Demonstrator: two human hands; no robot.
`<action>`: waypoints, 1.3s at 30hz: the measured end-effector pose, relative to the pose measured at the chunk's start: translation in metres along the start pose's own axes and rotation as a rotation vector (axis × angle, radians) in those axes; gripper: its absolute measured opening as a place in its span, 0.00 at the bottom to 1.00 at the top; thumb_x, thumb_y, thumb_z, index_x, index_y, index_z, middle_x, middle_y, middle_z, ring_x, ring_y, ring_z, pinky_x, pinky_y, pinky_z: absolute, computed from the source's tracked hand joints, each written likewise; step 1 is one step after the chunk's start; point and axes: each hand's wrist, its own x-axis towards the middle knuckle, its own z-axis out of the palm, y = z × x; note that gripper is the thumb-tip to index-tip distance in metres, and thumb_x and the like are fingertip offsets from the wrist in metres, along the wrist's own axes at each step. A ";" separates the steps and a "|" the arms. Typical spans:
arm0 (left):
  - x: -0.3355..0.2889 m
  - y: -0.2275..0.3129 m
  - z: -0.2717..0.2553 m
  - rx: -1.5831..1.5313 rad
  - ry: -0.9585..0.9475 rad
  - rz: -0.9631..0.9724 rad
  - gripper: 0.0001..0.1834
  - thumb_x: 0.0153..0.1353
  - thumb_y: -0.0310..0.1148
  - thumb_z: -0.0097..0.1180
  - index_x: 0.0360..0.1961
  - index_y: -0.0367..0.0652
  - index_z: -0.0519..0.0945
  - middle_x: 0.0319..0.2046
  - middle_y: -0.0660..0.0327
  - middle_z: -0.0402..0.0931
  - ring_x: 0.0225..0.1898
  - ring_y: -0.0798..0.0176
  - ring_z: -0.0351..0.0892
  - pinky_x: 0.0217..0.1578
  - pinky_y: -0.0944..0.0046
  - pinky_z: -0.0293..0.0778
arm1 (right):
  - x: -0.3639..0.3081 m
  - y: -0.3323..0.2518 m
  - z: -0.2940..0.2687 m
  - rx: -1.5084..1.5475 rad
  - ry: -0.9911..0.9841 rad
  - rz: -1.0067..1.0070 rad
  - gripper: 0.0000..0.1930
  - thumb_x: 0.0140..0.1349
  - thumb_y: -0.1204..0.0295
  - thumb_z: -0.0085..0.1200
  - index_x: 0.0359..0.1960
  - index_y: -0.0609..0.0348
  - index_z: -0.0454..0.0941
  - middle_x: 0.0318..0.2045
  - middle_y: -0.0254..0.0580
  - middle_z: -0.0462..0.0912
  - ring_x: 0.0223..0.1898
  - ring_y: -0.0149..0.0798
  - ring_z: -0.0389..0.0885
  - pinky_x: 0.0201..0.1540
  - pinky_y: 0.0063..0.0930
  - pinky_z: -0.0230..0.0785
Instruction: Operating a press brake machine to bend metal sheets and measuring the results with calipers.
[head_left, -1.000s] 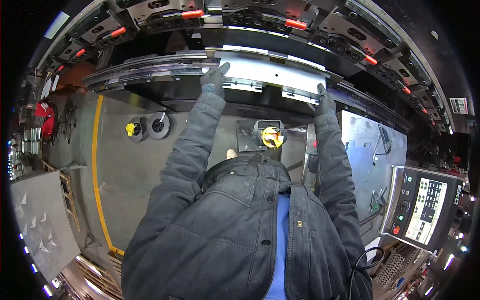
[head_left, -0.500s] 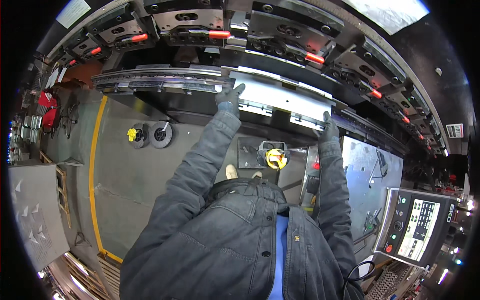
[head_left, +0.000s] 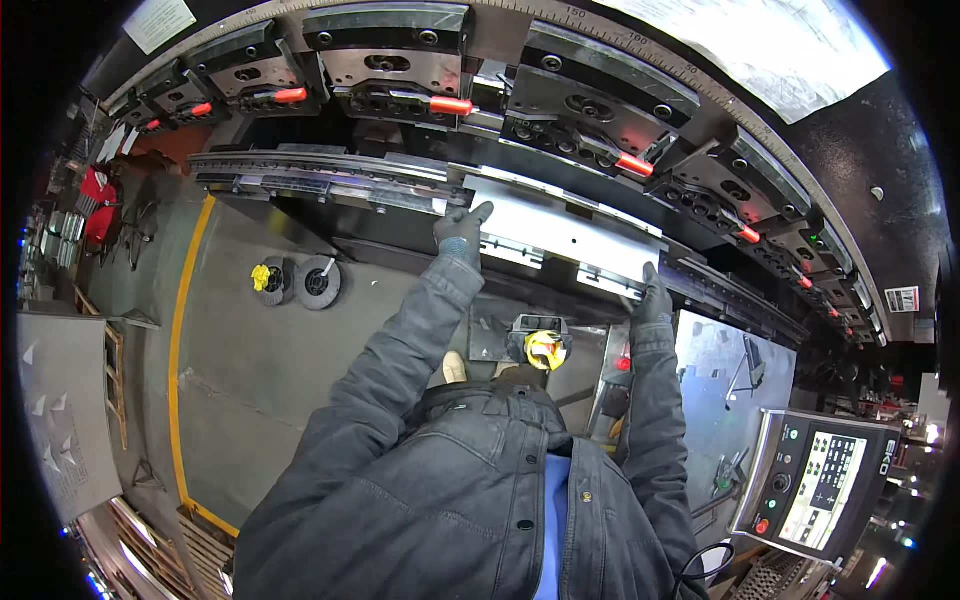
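Observation:
A pale, long sheet-metal piece (head_left: pixel 556 230) with a small hole and notched near edge lies across the lower tool rail (head_left: pixel 330 180) of a bending machine. My left hand (head_left: pixel 460 229), in a dark glove, grips its left end, with the thumb on top. At the right end my right hand (head_left: pixel 652 296), gloved as well, is closed on the near corner, thumb up along the edge. The fingers under the sheet are hidden from view on both sides.
Above the rail runs a row of upper tool clamps (head_left: pixel 585 105) with red handles (head_left: pixel 634 164). A control panel (head_left: pixel 818 488) stands at right, near a grey table (head_left: pixel 715 400). A foot pedal (head_left: pixel 543 345) and two dark round objects (head_left: pixel 318 283) are on the floor.
The whole view has tilted, so the machine, sheet and hands appear slightly lower. Both hands keep their hold, and the sheet stays at about the same place on the rail.

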 end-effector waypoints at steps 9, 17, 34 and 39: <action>0.005 -0.007 -0.002 -0.036 -0.006 0.042 0.10 0.41 0.30 0.64 0.15 0.42 0.72 0.14 0.68 0.66 0.18 0.74 0.59 0.23 0.77 0.58 | -0.004 -0.004 -0.002 0.001 -0.022 0.010 0.23 0.49 0.55 0.53 0.40 0.61 0.71 0.34 0.45 0.69 0.32 0.41 0.71 0.27 0.29 0.72; 0.000 0.000 -0.001 -0.042 0.010 0.044 0.11 0.41 0.30 0.64 0.16 0.41 0.73 0.14 0.69 0.67 0.18 0.74 0.60 0.23 0.77 0.59 | -0.010 -0.007 -0.002 0.027 -0.040 0.009 0.23 0.50 0.54 0.53 0.41 0.60 0.71 0.33 0.43 0.69 0.32 0.39 0.71 0.25 0.25 0.71; -0.022 0.013 -0.090 -0.401 -0.131 -0.042 0.10 0.53 0.34 0.53 0.37 0.46 0.71 0.27 0.66 0.70 0.25 0.75 0.69 0.22 0.78 0.67 | -0.032 0.015 -0.021 0.562 -0.397 0.056 0.14 0.57 0.65 0.49 0.42 0.54 0.65 0.32 0.40 0.72 0.33 0.39 0.75 0.42 0.35 0.71; -0.028 0.003 -0.099 -0.381 -0.211 -0.098 0.10 0.52 0.32 0.53 0.37 0.44 0.71 0.28 0.65 0.71 0.26 0.74 0.70 0.22 0.77 0.68 | -0.009 0.022 -0.009 0.691 -0.493 0.122 0.14 0.56 0.66 0.50 0.40 0.57 0.66 0.30 0.40 0.73 0.33 0.37 0.76 0.38 0.33 0.73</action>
